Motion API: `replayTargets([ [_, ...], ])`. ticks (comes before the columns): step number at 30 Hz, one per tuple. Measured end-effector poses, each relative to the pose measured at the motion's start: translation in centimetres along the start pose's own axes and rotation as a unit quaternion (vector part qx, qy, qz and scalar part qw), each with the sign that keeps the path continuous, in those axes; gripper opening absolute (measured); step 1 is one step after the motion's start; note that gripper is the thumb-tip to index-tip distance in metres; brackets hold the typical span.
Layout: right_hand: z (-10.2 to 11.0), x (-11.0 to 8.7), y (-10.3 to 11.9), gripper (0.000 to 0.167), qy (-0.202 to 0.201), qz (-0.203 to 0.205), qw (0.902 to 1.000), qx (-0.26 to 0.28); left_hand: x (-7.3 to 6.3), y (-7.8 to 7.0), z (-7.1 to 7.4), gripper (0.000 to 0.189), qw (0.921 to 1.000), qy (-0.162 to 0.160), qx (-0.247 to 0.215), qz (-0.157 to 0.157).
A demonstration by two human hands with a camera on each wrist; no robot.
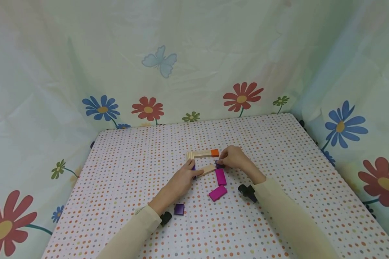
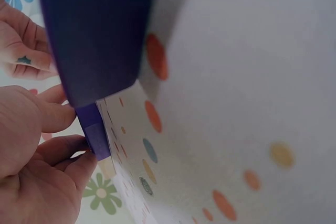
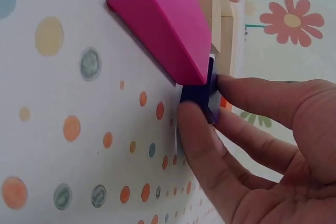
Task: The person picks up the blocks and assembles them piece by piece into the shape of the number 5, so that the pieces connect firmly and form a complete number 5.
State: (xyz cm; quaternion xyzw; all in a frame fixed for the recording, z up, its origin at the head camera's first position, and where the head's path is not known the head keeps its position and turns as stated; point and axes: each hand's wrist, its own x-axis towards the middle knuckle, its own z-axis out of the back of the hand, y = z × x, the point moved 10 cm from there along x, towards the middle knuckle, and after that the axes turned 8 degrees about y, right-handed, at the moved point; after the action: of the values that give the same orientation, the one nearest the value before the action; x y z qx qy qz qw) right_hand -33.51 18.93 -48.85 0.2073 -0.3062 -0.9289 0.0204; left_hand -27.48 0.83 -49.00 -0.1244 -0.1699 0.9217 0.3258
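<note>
My left hand [image 1: 180, 178] is at the left side of a low arrangement of wooden blocks. Its thumb and fingers pinch a purple block [image 2: 95, 132], mostly covered in the head view. Across from it, my right hand [image 1: 236, 158] pinches a second, dark purple block [image 3: 198, 92] between thumb and fingers. That block sits at the far end of a magenta block [image 1: 220, 177]. Between the hands lies a plain wood block [image 1: 208, 169]. Behind it, another plain block [image 1: 202, 154] runs from striped light wood pieces [image 1: 190, 155] to an orange block [image 1: 215, 153].
A second magenta block [image 1: 218, 193] lies slanted nearer the front. Off by itself, left of it, is a loose purple block [image 1: 179, 209], which looms large in the left wrist view. Everything rests on a dotted tablecloth [image 1: 133, 162], with a flowered curtain [image 1: 194, 72] behind.
</note>
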Motion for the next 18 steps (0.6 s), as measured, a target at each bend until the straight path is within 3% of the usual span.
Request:
replayTargets([
  [18, -0.29, -0.19, 0.01, 0.019, 0.008, 0.024, 0.9997, -0.004, 0.0, -0.07, -0.04, 0.052, 0.9999, 0.006, 0.013, 0.001],
])
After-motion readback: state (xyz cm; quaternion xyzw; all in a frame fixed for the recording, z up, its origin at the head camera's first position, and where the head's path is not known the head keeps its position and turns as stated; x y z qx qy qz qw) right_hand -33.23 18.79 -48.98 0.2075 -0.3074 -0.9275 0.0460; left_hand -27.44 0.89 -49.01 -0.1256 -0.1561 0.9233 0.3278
